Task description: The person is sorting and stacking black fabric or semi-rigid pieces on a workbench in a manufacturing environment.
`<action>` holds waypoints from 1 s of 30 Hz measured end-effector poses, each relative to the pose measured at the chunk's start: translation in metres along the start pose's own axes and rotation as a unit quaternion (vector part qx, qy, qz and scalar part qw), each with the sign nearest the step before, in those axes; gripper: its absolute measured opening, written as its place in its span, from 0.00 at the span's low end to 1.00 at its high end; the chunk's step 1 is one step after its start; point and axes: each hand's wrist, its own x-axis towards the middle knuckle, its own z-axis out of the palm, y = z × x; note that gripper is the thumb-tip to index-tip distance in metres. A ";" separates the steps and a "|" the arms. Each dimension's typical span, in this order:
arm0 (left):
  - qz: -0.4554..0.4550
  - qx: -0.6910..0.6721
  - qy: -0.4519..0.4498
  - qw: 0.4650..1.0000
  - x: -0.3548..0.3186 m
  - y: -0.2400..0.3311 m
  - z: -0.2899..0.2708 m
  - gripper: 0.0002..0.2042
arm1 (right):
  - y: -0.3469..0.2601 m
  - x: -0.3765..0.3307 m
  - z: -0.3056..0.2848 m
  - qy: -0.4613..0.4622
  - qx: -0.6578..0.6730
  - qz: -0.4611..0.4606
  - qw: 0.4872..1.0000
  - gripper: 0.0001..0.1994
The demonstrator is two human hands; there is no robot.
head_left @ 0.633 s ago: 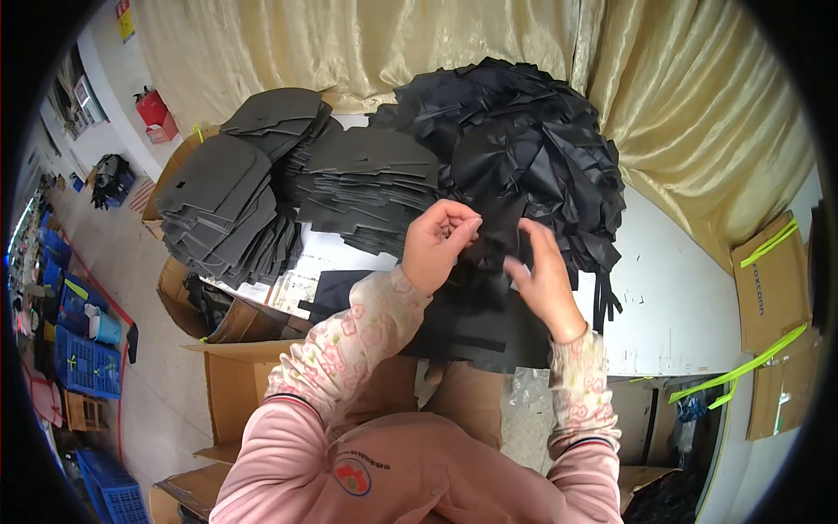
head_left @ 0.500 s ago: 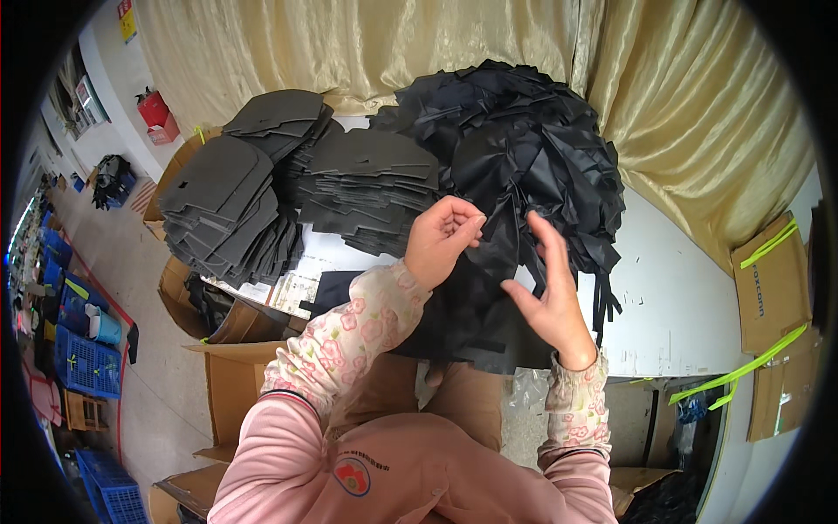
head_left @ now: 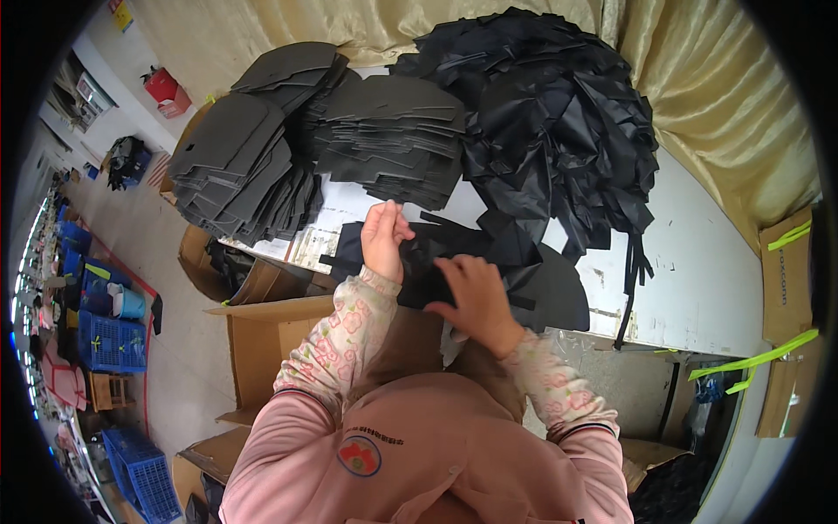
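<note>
the left hand (head_left: 384,237) is raised at the near edge of the white table (head_left: 698,279), fingers curled together and pinching the upper edge of a flat black piece (head_left: 428,271) that lies just in front of the person. the piece runs from that pinch rightward and down, under the right hand (head_left: 476,297), which lies on top of it with fingers bent and pressing on the black material — whether its thumb closes underneath cannot be told from this view. so the black piece sits between and beneath both hands, its left end at the left fingertips, its middle under the right palm, and its rounded far end (head_left: 559,293) showing past the right hand on the table.

beyond the hands, a big loose heap of black cut pieces and strips (head_left: 550,131) covers the far right of the table, some strips hanging over the near edge. to its left stands a neater stack of dark grey shaped sheets (head_left: 393,140), and further left a fanned stack of larger grey sheets (head_left: 236,175) leans out past the table's end. a yellowish curtain (head_left: 716,96) hangs behind the table. open cardboard boxes (head_left: 253,341) stand below the table edge by the person's left arm, and blue crates (head_left: 109,341) stand on the floor far to the left. the person's sleeves are pink with a floral cuff.
</note>
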 end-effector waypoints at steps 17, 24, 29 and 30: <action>0.240 0.259 -0.123 0.927 -0.063 0.026 0.056 0.37 | -0.069 0.155 -0.131 0.113 0.553 0.025 0.825 0.13; 0.281 0.374 -0.075 0.881 -0.011 0.044 0.044 0.16 | -0.037 0.118 -0.230 0.295 0.491 0.027 0.819 0.18; 0.460 0.541 -0.067 0.701 -0.004 0.103 -0.018 0.12 | 0.054 -0.009 -0.189 0.335 0.450 0.243 0.792 0.14; 0.461 0.569 -0.075 0.677 -0.005 0.109 -0.024 0.12 | 0.064 -0.037 -0.166 0.330 0.469 0.304 0.760 0.13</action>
